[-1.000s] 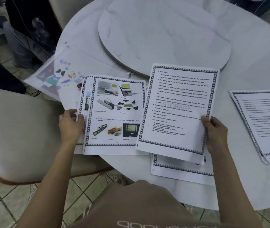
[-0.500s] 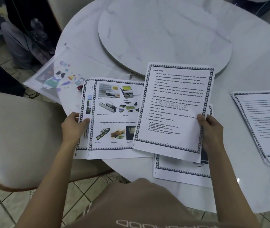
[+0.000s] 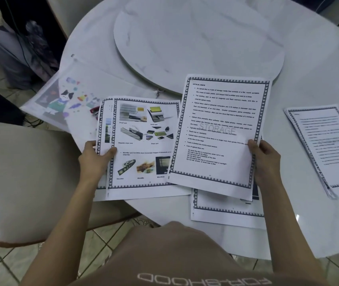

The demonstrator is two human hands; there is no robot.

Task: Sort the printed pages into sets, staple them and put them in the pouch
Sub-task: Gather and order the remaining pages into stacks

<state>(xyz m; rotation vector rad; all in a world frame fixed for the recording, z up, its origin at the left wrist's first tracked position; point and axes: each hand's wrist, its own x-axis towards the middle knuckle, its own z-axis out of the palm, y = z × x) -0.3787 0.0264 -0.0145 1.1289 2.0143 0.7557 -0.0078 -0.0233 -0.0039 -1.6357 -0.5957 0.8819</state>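
Observation:
My left hand [image 3: 94, 159] grips the left edge of a small stack of picture pages [image 3: 143, 141], thumb on top. My right hand [image 3: 266, 159] pinches the right edge of a text page headed "Optical Discs" [image 3: 220, 129], lifted above the table and overlapping the picture pages. More bordered pages [image 3: 226, 211] lie on the table under the text page. Another stack of text pages [image 3: 327, 147] lies at the right. A clear pouch with a cartoon print [image 3: 61, 100] lies at the table's left edge. A red stapler [image 3: 94, 110] peeks out beside the picture pages.
A round white marble table [image 3: 308, 69] carries a raised turntable disc [image 3: 195, 44] in its middle. A beige padded chair [image 3: 26, 176] stands at the left, close to the table. Tiled floor [image 3: 5, 265] shows below.
Both hands have shifted their pages slightly left and towards me. The text page now overlaps the picture pages more.

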